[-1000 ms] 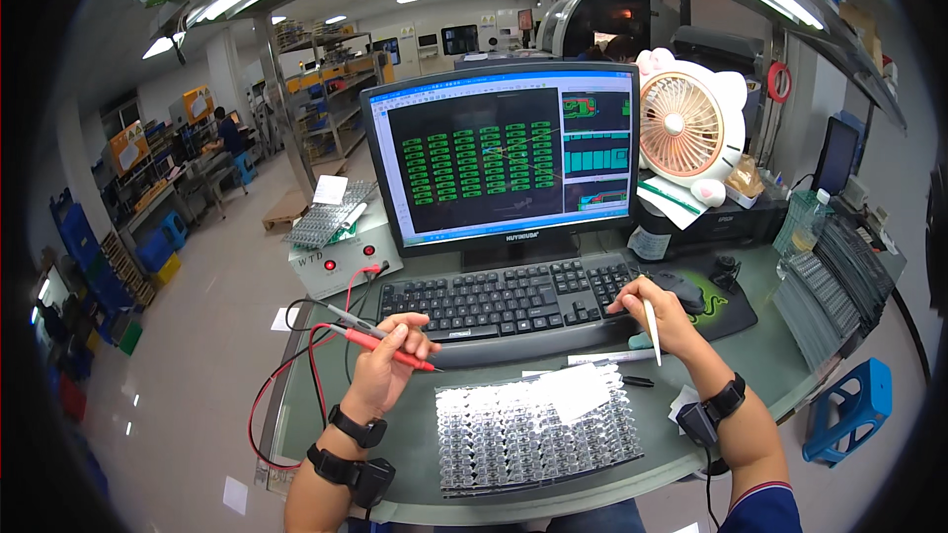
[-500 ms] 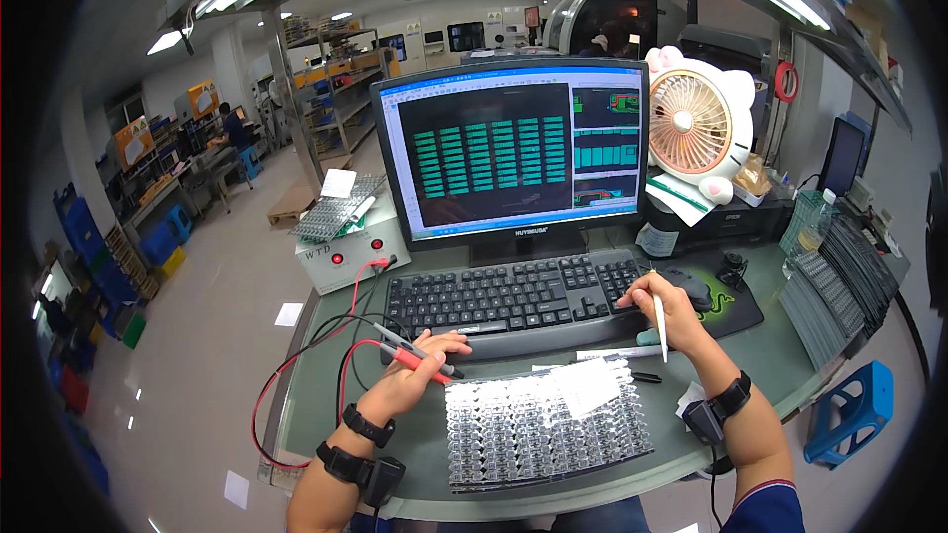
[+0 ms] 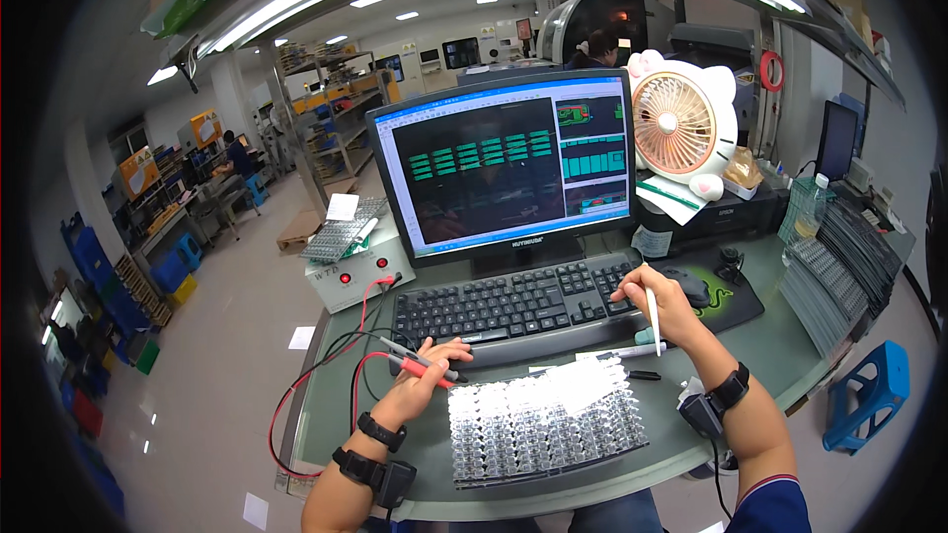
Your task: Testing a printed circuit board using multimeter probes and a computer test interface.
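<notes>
My left hand is closed around a pair of test probes, one red probe and one grey-black probe. Its fingers stretch to the front edge of the black keyboard. My right hand grips a slim white pen-like stick, its kind unclear, which points down. The right fingertips are over the number keys. Between my forearms lies a panel of small clear and silver parts in rows, with a glare-washed white paper on it.
A monitor with green rows stands behind the keyboard. A white box with red knobs is at left, its leads running to the probes. On the right are a mouse, a fan, a bottle and stacked dark trays.
The view has shifted slightly. On the monitor the green block now shows fewer rows, its lower rows gone. Both hands keep nearly the same place and grip.
</notes>
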Action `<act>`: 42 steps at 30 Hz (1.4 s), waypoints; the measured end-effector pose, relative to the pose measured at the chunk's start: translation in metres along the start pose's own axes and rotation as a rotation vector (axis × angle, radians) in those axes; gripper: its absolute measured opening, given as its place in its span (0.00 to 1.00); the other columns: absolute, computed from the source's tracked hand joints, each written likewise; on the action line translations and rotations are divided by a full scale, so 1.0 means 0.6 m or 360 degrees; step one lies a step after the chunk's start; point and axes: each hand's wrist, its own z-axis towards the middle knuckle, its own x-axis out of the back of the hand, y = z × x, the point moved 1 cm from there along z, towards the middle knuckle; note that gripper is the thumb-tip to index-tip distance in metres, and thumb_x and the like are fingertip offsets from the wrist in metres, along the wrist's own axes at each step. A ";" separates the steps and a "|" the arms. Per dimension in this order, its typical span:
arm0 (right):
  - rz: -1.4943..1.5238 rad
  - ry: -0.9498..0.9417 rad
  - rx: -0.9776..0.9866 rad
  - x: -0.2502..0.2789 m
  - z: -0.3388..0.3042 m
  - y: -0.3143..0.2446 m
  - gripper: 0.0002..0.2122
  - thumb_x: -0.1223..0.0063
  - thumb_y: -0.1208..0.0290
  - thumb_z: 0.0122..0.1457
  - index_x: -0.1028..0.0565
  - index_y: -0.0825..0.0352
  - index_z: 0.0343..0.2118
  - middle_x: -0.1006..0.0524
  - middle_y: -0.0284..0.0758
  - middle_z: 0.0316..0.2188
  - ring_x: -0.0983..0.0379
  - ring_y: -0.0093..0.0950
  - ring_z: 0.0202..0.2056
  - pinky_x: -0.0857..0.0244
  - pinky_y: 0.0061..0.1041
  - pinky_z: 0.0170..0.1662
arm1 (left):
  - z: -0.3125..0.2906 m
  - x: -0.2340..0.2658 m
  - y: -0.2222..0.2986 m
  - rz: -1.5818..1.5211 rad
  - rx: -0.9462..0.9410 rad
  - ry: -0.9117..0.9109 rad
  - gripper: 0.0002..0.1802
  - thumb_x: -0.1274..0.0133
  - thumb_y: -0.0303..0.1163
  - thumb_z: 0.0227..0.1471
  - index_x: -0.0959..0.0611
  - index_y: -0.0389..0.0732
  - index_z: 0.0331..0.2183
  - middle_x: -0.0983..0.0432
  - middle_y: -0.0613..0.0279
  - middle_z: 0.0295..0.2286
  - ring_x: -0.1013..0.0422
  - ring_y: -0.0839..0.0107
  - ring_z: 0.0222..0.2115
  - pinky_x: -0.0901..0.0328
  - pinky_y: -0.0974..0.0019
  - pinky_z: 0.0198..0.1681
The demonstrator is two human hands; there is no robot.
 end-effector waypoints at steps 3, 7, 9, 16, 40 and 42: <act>0.0003 -0.0020 0.0011 -0.005 0.000 -0.005 0.07 0.51 0.69 0.63 0.27 0.68 0.34 0.19 0.35 0.30 0.23 0.33 0.36 0.32 0.30 0.41 | -0.004 0.011 -0.009 -0.0157 -0.0006 0.0127 0.27 0.72 0.44 0.62 0.20 0.42 0.45 0.27 0.57 0.51 0.37 0.62 0.58 0.69 0.51 0.67; 0.0016 -0.0042 -0.0050 0.008 -0.006 -0.003 0.07 0.51 0.68 0.64 0.27 0.68 0.35 0.19 0.36 0.31 0.23 0.28 0.34 0.31 0.28 0.40 | 0.012 0.036 0.033 -0.0708 -0.0245 0.0618 0.31 0.70 0.47 0.60 0.22 0.30 0.41 0.25 0.44 0.44 0.33 0.55 0.53 0.47 0.54 0.62; 0.0142 -0.0020 -0.0007 0.016 -0.002 -0.010 0.08 0.51 0.68 0.64 0.27 0.68 0.36 0.18 0.34 0.32 0.24 0.21 0.34 0.32 0.23 0.38 | 0.007 0.038 0.092 -0.0886 -0.0356 0.0636 0.32 0.70 0.49 0.59 0.22 0.30 0.40 0.24 0.43 0.43 0.30 0.52 0.50 0.43 0.51 0.60; 0.0042 -0.0446 0.0189 0.037 -0.024 -0.152 0.09 0.41 0.70 0.58 0.26 0.68 0.39 0.21 0.36 0.33 0.22 0.27 0.34 0.30 0.25 0.39 | 0.024 -0.024 0.202 -0.0585 -0.0638 -0.0707 0.37 0.72 0.54 0.60 0.20 0.32 0.43 0.21 0.44 0.41 0.29 0.48 0.50 0.43 0.47 0.59; -0.0250 -0.1131 0.1121 -0.046 0.009 -0.200 0.08 0.38 0.74 0.49 0.27 0.58 0.30 0.21 0.28 0.42 0.31 0.31 0.54 0.48 0.46 0.62 | 0.012 -0.055 0.190 -0.0329 -0.0722 -0.0862 0.28 0.70 0.43 0.61 0.22 0.34 0.46 0.25 0.49 0.48 0.34 0.51 0.56 0.41 0.53 0.60; -0.0223 -0.1127 0.1078 -0.046 0.011 -0.193 0.07 0.37 0.75 0.50 0.25 0.58 0.30 0.20 0.23 0.38 0.26 0.31 0.49 0.43 0.42 0.60 | 0.015 -0.053 0.191 -0.0341 -0.0714 -0.0892 0.26 0.67 0.41 0.59 0.23 0.34 0.46 0.26 0.48 0.49 0.34 0.51 0.55 0.42 0.53 0.60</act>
